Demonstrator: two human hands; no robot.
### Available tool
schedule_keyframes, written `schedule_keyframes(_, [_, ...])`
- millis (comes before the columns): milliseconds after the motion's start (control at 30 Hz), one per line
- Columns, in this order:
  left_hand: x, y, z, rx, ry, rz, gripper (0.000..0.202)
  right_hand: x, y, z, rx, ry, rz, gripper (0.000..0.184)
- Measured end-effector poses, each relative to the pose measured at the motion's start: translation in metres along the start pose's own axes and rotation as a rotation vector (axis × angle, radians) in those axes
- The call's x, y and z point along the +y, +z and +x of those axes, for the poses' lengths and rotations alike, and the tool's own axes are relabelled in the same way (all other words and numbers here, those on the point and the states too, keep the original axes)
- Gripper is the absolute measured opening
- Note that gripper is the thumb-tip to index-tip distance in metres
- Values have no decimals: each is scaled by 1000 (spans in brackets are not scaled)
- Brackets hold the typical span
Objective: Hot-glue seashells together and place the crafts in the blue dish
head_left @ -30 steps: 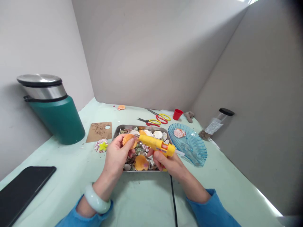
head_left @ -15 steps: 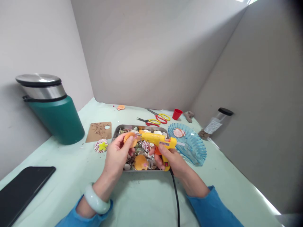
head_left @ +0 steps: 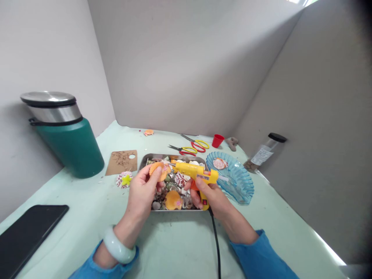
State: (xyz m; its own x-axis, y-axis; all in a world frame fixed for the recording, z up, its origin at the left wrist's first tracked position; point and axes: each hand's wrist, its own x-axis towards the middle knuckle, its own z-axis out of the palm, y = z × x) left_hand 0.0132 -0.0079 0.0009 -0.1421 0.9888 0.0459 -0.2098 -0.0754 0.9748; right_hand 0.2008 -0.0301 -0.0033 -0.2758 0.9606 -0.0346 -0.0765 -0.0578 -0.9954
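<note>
"What is counted, from near to far?"

"One black phone (head_left: 31, 228) is seen at the near left. By the left hand (head_left: 142, 192), one ribbed orange shell (head_left: 158, 170) is pinched between thumb and fingers, above the metal tray (head_left: 165, 210). By the right hand (head_left: 210, 193), one yellow glue gun (head_left: 190, 169) is gripped, the fingers wrapped around its handle. The nozzle is pointed left at the shell; whether the two are touching can hardly be made out."

"And beyond the hands?"

"One speckled disc (head_left: 119, 179) with one yellow star (head_left: 126, 180) is laid left of the tray, and one brown board (head_left: 116, 166) just past it. Two pairs of scissors (head_left: 182, 149) are placed on the far side."

"How are the containers filled?"

"The one tray is crowded with mixed shells, one loose orange shell (head_left: 173, 200) being seen near its front edge. To the right, one speckled shell (head_left: 220, 163) is held in one blue dish (head_left: 241, 178). Farther right, brown lumps (head_left: 251, 166) are gathered at the bottom of one clear jar (head_left: 266, 151). To the left, one green flask (head_left: 72, 147) is capped. One red cup (head_left: 217, 141) is stood at the far right."
</note>
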Motion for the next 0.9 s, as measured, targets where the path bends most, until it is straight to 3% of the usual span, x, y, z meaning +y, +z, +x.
schedule_keyframes(400, [0,0,1,18,49,17,32,-1,3,-2,-3,-21,-167,47])
schedule_keyframes(900, [1,0,1,49,62,-5,31,-3,4,-1,16,-2,-169,46])
